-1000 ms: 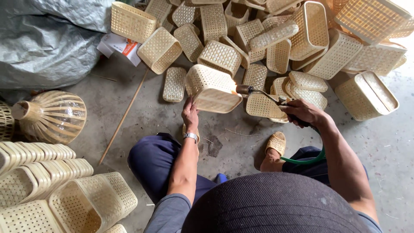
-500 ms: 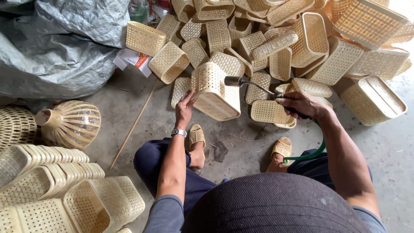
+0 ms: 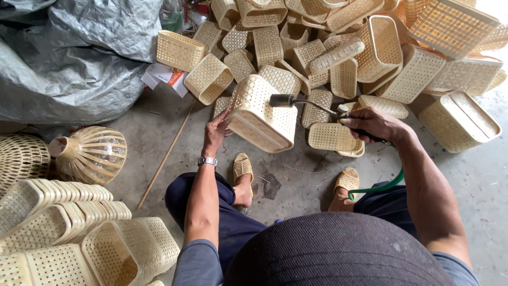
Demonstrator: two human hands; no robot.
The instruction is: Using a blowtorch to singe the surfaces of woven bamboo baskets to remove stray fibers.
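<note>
My left hand (image 3: 216, 133) grips the lower left edge of a pale woven rectangular basket (image 3: 263, 112) that is tilted, bottom up, above the concrete floor. My right hand (image 3: 373, 124) is closed on the handle of a metal torch-like tool (image 3: 296, 101); its dark nozzle points at the basket's upper right side, close to the weave. A green hose (image 3: 377, 187) runs from below that hand toward my lap. My two sandalled feet rest on the floor beneath the basket.
A heap of similar woven baskets (image 3: 381, 47) fills the far side. Stacked baskets (image 3: 63, 238) lie at the near left beside round bamboo frames (image 3: 90, 153). A grey tarp (image 3: 74, 58) covers the upper left. A thin stick (image 3: 166, 153) lies on the floor.
The view has shifted and the basket now sits more centrally. My left hand has turned the basket while the tool's nozzle has moved onto its upper right side.
</note>
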